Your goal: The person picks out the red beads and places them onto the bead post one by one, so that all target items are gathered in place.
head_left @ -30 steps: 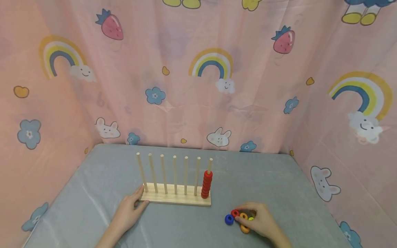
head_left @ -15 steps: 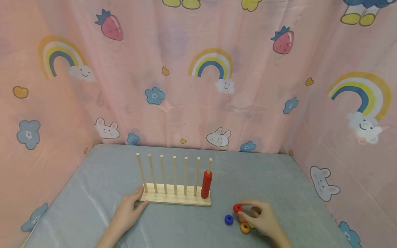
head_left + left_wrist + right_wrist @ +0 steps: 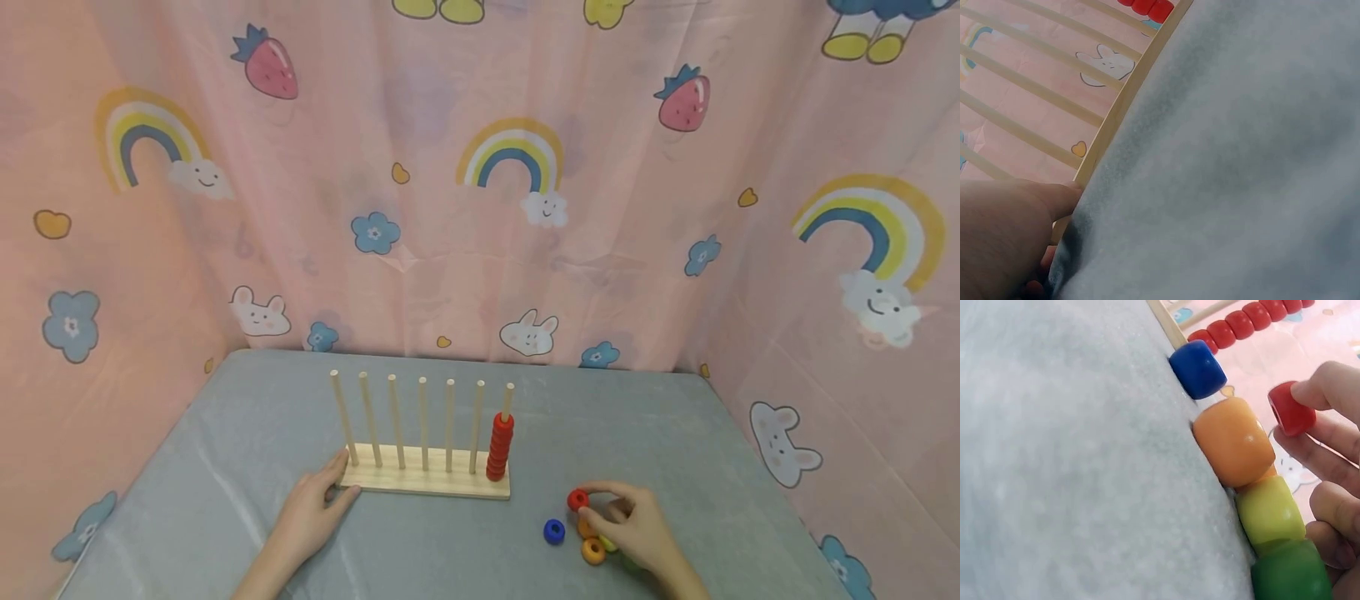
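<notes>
A wooden bead rack with a row of upright pegs stands on the table. Red beads are stacked on its rightmost peg; the other pegs carry none. My left hand grips the left end of the base, thumb at the front edge. In the right wrist view my right hand pinches a loose red bead between thumb and fingers, clear of the cloth. Close by it lie a blue bead, an orange bead, a yellow bead and a green bead. A second orange bead is partly hidden.
A grey cloth covers the table. Behind and on both sides hangs a pink curtain printed with rainbows, strawberries and rabbits. The loose beads sit to the right of the rack, near the front.
My right hand has picked the red bead out of the loose group and shifted it slightly up and right. The left hand and rack have stayed still.
</notes>
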